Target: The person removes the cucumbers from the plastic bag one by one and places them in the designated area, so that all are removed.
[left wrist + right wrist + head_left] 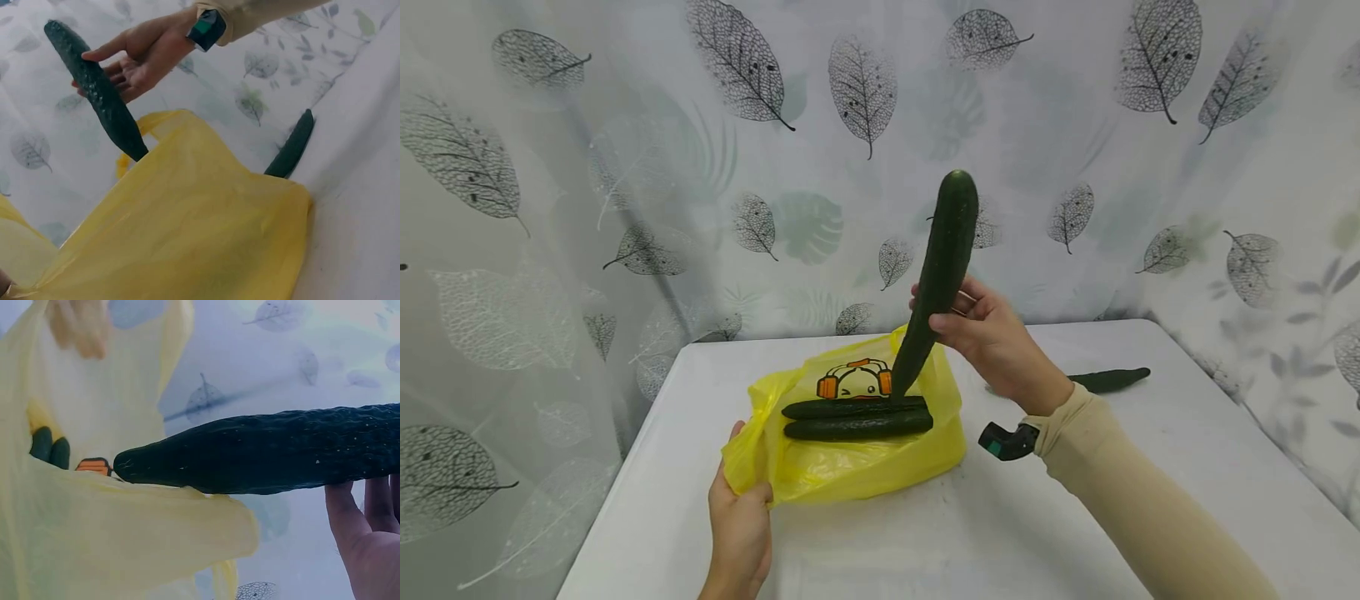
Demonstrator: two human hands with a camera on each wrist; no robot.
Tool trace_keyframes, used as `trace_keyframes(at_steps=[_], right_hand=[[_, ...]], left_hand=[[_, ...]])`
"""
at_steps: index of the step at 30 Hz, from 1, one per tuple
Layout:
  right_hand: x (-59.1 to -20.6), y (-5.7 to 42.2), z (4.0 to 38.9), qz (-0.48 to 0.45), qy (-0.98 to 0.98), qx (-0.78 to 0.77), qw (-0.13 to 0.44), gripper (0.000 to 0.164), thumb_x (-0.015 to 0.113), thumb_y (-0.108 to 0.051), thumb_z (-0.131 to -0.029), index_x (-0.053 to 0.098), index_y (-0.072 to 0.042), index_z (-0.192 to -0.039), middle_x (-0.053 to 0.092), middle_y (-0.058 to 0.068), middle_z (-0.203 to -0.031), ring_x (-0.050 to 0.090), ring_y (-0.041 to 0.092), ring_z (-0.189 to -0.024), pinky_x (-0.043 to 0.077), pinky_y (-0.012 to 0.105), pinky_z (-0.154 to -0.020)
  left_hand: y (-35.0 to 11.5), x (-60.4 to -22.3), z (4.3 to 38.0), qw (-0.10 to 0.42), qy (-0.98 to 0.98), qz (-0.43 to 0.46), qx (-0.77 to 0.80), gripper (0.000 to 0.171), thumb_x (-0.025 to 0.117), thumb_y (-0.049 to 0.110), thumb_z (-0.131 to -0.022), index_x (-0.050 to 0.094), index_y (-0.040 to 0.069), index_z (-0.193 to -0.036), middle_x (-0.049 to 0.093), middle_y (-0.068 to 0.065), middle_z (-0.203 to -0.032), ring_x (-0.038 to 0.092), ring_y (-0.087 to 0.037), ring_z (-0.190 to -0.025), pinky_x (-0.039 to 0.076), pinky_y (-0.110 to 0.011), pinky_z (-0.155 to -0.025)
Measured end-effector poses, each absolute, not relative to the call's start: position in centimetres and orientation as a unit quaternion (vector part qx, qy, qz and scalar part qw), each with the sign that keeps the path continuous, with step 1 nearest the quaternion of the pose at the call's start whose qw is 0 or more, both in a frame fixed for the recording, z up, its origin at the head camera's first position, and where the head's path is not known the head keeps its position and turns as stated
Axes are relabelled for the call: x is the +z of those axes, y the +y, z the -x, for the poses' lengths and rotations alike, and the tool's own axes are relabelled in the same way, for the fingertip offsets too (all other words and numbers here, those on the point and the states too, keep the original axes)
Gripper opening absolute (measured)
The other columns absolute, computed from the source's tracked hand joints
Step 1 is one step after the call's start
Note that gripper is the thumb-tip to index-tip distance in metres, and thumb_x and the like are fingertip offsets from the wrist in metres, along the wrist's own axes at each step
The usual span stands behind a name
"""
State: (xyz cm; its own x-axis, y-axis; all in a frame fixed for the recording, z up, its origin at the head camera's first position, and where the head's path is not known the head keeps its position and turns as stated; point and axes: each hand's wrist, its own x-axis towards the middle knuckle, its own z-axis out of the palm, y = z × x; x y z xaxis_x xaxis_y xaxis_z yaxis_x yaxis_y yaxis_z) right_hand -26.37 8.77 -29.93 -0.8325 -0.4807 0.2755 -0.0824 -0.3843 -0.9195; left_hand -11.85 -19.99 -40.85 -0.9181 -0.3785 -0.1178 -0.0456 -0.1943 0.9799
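My right hand [985, 342] holds a long dark green cucumber [943, 258] between thumb and fingers, tilted with its lower end over the yellow plastic bag [880, 475]. Two more cucumbers [857, 427] lie side by side at the bag's mouth. At the bag's left edge my left hand [741, 525] grips the plastic and keeps the mouth spread. From the left wrist, the raised cucumber [100, 94] reaches down behind the bag's rim [181, 125]. In the right wrist view the cucumber's tip [144, 465] is right at the bag's edge.
Another cucumber [1108, 381] lies on the white table [1075, 517] to the right, partly behind my right wrist. A leaf-patterned curtain [880, 167] stands behind the table. On my right wrist sits a small black device [1007, 442].
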Motion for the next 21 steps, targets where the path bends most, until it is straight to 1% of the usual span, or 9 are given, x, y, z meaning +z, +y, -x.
trace_keyframes(at_steps=[3,6,10,13,17,21], right_hand=[[-29.5,9.4,26.5,0.25,0.513,-0.813,0.119,0.054,0.054,0.007,-0.101,0.043,-0.01,-0.151,0.055,0.014,-0.14,0.043,0.033,-0.138,0.045,0.048,-0.108],[-29.1,10.1,26.6,0.238,0.487,-0.832,0.116,0.052,0.053,0.003,-0.102,0.042,-0.01,-0.151,0.053,0.013,-0.14,0.043,0.032,-0.137,0.046,0.048,-0.106],[-28.9,11.4,26.8,0.231,0.471,-0.844,0.109,0.049,0.054,-0.001,-0.103,0.043,-0.009,-0.15,0.053,0.012,-0.14,0.043,0.03,-0.135,0.048,0.044,-0.104],[-29.0,12.4,27.0,0.232,0.482,-0.839,0.099,0.047,0.054,0.0,-0.103,0.044,-0.008,-0.149,0.055,0.013,-0.139,0.044,0.03,-0.133,0.049,0.041,-0.103],[-29.5,13.6,27.0,0.25,0.531,-0.806,0.081,0.045,0.054,0.005,-0.101,0.049,-0.005,-0.145,0.058,0.014,-0.136,0.046,0.034,-0.132,0.049,0.04,-0.104],[-30.3,14.7,27.0,0.278,0.582,-0.761,0.065,0.045,0.057,0.011,-0.098,0.053,-0.003,-0.14,0.061,0.015,-0.131,0.053,0.032,-0.123,0.049,0.037,-0.103]], left_hand=[[-20.0,-40.9,11.9,0.111,-0.624,-0.167,-0.755,0.097,0.033,-0.026,-0.079,0.01,0.015,-0.164,0.013,0.009,-0.166,0.027,-0.017,-0.143,0.032,-0.028,-0.115],[-19.9,-40.9,11.9,0.111,-0.623,-0.165,-0.757,0.097,0.033,-0.026,-0.079,0.01,0.014,-0.164,0.013,0.008,-0.166,0.027,-0.018,-0.143,0.032,-0.027,-0.115],[-19.9,-40.9,11.9,0.109,-0.624,-0.168,-0.755,0.097,0.034,-0.026,-0.079,0.011,0.016,-0.164,0.014,0.008,-0.166,0.028,-0.018,-0.143,0.033,-0.027,-0.114],[-20.0,-40.8,11.9,0.106,-0.627,-0.175,-0.752,0.097,0.034,-0.026,-0.08,0.01,0.017,-0.164,0.014,0.009,-0.166,0.028,-0.018,-0.143,0.034,-0.027,-0.114],[-20.0,-40.7,11.9,0.104,-0.629,-0.179,-0.749,0.097,0.034,-0.026,-0.08,0.01,0.016,-0.164,0.014,0.008,-0.166,0.028,-0.018,-0.143,0.034,-0.027,-0.113],[-20.0,-40.7,11.9,0.106,-0.627,-0.179,-0.751,0.097,0.034,-0.026,-0.079,0.01,0.015,-0.164,0.014,0.009,-0.166,0.028,-0.018,-0.144,0.034,-0.027,-0.114]])
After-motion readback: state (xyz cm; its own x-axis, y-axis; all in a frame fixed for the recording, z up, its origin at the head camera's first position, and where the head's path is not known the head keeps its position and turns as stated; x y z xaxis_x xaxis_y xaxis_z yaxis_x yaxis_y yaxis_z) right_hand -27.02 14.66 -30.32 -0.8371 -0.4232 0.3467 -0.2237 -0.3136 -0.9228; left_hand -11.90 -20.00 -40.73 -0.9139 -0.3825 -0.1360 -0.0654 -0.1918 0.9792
